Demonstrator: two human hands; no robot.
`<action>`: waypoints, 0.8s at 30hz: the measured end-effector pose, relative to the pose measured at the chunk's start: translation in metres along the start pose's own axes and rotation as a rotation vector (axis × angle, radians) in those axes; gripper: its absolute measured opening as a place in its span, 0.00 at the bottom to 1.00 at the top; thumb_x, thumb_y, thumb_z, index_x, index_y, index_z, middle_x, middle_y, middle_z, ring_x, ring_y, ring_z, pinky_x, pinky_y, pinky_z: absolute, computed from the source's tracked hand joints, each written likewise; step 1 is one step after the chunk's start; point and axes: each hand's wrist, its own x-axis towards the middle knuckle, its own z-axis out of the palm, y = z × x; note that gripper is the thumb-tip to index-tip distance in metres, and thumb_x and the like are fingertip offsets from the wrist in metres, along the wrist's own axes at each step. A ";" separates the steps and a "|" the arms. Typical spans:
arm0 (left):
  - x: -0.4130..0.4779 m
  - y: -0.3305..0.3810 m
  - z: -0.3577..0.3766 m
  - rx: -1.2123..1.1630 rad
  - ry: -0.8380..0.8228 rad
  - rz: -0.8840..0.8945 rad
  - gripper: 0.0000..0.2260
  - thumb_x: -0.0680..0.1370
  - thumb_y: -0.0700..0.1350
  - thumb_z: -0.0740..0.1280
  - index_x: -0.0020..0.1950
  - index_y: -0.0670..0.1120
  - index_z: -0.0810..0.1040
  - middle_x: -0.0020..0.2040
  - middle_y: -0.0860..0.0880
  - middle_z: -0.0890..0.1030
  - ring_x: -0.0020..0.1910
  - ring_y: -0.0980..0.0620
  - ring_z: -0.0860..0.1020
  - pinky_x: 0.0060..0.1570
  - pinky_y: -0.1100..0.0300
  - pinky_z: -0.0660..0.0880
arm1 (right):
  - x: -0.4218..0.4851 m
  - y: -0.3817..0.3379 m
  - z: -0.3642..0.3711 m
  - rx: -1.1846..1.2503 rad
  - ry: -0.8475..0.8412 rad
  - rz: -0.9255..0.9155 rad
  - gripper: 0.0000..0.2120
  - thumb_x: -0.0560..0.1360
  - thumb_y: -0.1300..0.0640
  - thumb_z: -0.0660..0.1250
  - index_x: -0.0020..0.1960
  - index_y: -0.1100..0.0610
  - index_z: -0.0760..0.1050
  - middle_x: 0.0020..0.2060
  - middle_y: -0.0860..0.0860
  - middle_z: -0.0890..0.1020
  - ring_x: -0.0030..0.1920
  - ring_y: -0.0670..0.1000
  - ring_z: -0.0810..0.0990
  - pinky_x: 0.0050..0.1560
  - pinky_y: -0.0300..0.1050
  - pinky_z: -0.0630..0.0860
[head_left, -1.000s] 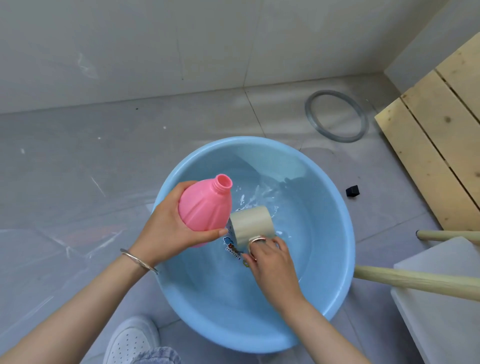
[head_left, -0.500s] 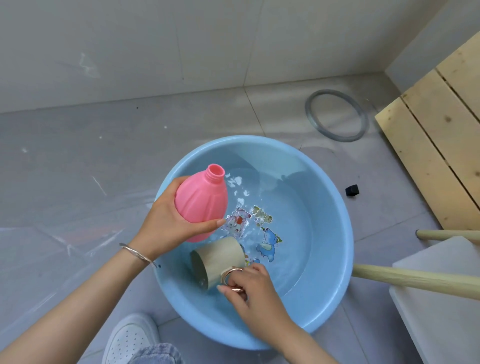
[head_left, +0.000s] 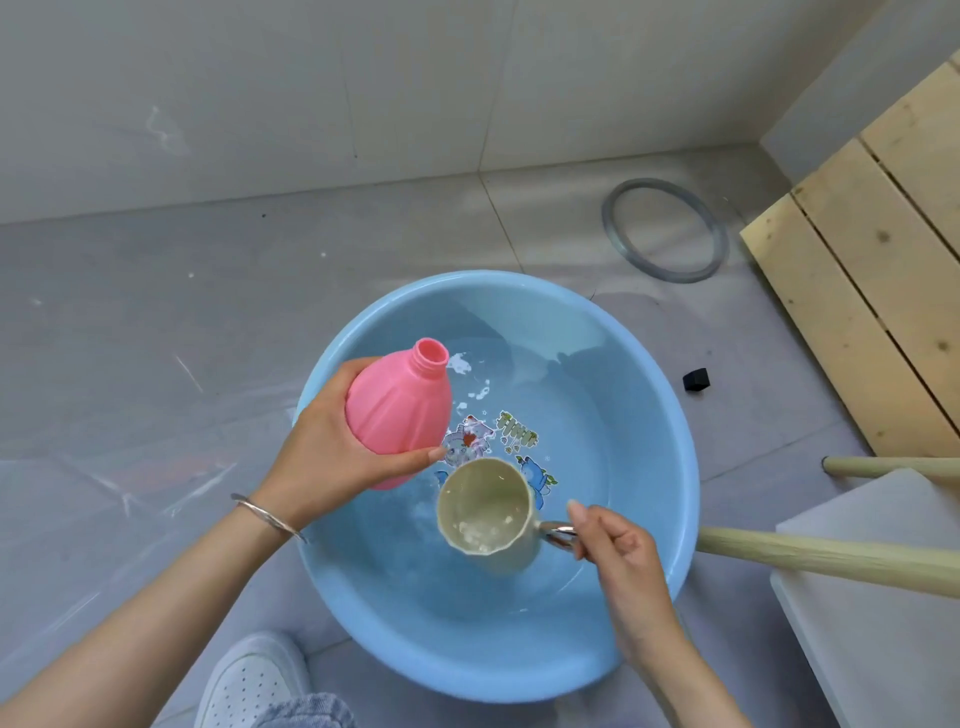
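Note:
A round blue basin (head_left: 670, 452) with water and a cartoon print on its bottom stands on the floor. My left hand (head_left: 327, 457) grips a pink uncapped plastic bottle (head_left: 397, 410) above the basin's left side, neck pointing up and away. My right hand (head_left: 618, 551) holds a beige mug (head_left: 485, 514) by its metal handle over the basin, to the right of and below the bottle. The mug's mouth faces up, and a little foamy water lies inside.
A grey ring (head_left: 665, 228) lies on the tiled floor behind the basin. A small black cap (head_left: 696, 379) sits right of the basin. Wooden slats (head_left: 872, 291) fill the right side. A pale stool (head_left: 883, 597) with wooden legs stands at the right. My white shoe (head_left: 249, 680) is below.
The mug has gone from tipped at the bottle's neck, down into the basin on its side, to upright with water inside. The bottle has stayed in my left hand.

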 end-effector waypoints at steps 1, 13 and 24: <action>-0.001 0.000 0.001 0.014 -0.009 0.008 0.40 0.51 0.64 0.80 0.59 0.61 0.69 0.52 0.67 0.75 0.49 0.70 0.75 0.39 0.78 0.69 | 0.001 -0.006 -0.004 0.015 0.038 -0.009 0.21 0.61 0.39 0.68 0.24 0.54 0.66 0.24 0.48 0.66 0.28 0.43 0.70 0.34 0.30 0.66; -0.009 -0.017 0.020 0.171 -0.161 0.100 0.39 0.54 0.63 0.79 0.62 0.60 0.68 0.56 0.64 0.74 0.54 0.63 0.75 0.51 0.64 0.73 | 0.007 -0.074 -0.025 0.005 0.223 -0.184 0.26 0.63 0.43 0.76 0.23 0.57 0.64 0.21 0.45 0.65 0.24 0.41 0.70 0.34 0.31 0.66; -0.013 -0.023 0.025 0.231 -0.200 0.144 0.39 0.54 0.65 0.76 0.61 0.63 0.65 0.57 0.64 0.73 0.55 0.59 0.74 0.54 0.59 0.74 | -0.009 -0.114 -0.013 -0.188 0.299 -0.267 0.21 0.63 0.48 0.71 0.23 0.54 0.62 0.19 0.42 0.58 0.23 0.44 0.58 0.31 0.35 0.65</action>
